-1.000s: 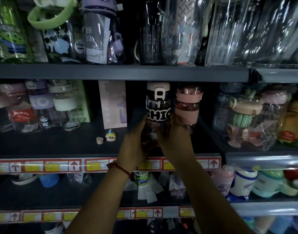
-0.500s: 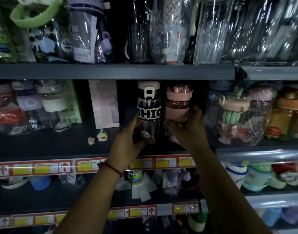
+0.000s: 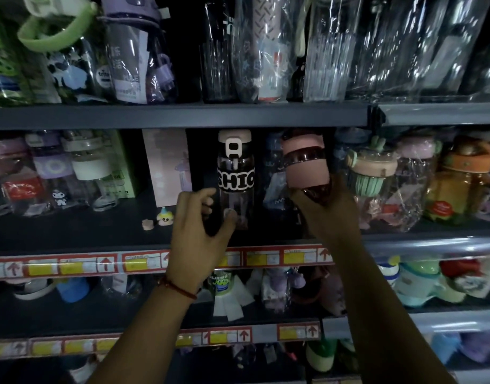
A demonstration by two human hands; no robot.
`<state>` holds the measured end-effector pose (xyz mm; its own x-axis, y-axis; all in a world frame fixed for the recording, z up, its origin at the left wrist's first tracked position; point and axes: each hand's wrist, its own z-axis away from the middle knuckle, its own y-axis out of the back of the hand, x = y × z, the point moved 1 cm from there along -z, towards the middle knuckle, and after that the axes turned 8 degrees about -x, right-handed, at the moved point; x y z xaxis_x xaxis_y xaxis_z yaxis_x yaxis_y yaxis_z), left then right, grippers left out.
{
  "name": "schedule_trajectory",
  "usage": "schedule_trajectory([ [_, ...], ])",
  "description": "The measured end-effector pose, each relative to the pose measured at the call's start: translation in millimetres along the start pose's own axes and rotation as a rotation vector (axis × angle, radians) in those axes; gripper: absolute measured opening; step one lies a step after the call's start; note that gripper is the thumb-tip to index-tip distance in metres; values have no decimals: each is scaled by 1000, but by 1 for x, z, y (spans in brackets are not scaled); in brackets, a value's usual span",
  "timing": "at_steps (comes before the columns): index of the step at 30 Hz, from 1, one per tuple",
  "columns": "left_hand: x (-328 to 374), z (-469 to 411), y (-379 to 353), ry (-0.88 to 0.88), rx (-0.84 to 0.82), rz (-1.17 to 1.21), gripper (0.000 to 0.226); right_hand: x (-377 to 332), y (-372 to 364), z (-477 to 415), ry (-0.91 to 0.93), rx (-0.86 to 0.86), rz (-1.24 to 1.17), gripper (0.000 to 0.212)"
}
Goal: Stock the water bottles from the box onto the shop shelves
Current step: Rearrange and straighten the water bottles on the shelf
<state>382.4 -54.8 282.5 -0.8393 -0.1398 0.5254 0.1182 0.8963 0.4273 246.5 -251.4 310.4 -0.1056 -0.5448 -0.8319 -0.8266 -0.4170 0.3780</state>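
Observation:
A clear bottle with bold white lettering and a pink cap (image 3: 235,173) stands upright on the dark middle shelf (image 3: 72,234). My left hand (image 3: 199,228) curls round its lower part, with the thumb across the front near the base. To its right, my right hand (image 3: 328,214) grips the bottom of a dark bottle with pink bands (image 3: 305,167). That bottle is raised off the shelf and leans slightly. No box is in view.
Plastic-wrapped bottles crowd the shelf to the right (image 3: 372,176) and left (image 3: 52,173). A pink carton (image 3: 167,164) and small figurines (image 3: 165,217) stand left of the lettered bottle. The upper shelf edge (image 3: 183,116) runs close above the caps. More stock fills the shelves below.
My right hand left the lettered bottle, took hold of the pink-banded bottle and lifted it up and rightward. My left hand has stayed at the lettered bottle's base.

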Motion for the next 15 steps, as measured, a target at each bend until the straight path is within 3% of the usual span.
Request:
schedule_trajectory([
  [3,34,8,-10,-263,-39,-50,16,10,13,12,-9,32,-33,65],
  [6,60,4,-43,-341,-285,-91,15,19,22,20,-8,60,-128,49],
  [11,85,-20,-93,-22,-389,-88,53,31,33,23,12,69,-167,47],
  [15,80,-37,-120,203,-426,-158,64,37,41,25,51,45,-178,46],
])
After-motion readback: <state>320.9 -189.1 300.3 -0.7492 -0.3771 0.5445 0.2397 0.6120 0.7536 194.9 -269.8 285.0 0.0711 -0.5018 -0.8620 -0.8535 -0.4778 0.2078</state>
